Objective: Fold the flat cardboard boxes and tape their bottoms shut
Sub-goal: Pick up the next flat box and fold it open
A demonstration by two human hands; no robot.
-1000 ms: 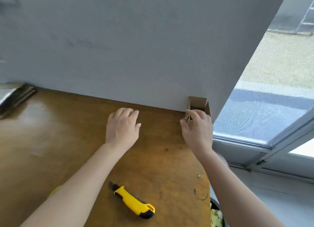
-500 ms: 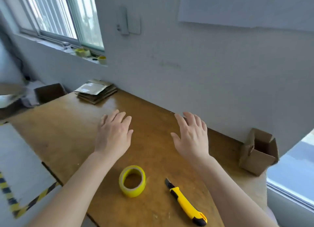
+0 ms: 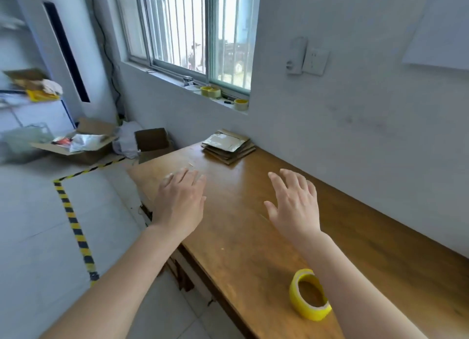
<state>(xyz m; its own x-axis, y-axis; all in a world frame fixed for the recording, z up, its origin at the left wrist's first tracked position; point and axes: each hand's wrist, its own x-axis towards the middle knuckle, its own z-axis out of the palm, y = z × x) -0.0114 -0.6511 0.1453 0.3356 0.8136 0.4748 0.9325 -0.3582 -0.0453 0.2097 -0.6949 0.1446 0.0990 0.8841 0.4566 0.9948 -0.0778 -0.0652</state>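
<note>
A stack of flat cardboard boxes (image 3: 228,145) lies at the far end of the wooden table (image 3: 253,237), against the wall. My left hand (image 3: 179,204) hovers over the table's left edge, fingers spread and empty. My right hand (image 3: 294,204) is raised above the tabletop, also empty with fingers apart. Both hands are well short of the stack. A yellow tape roll (image 3: 309,298) lies on the table near me, just left of my right forearm.
Two more tape rolls (image 3: 210,91) sit on the window sill. Open cardboard boxes (image 3: 83,145) with clutter stand on the floor at the left. Black-and-yellow floor tape (image 3: 73,222) runs beside the table. The wall borders the table's right side.
My view has swung left from the folded box at the table's right end, which my right hand let go of. The flat stack is in sight and both empty hands have moved toward it.
</note>
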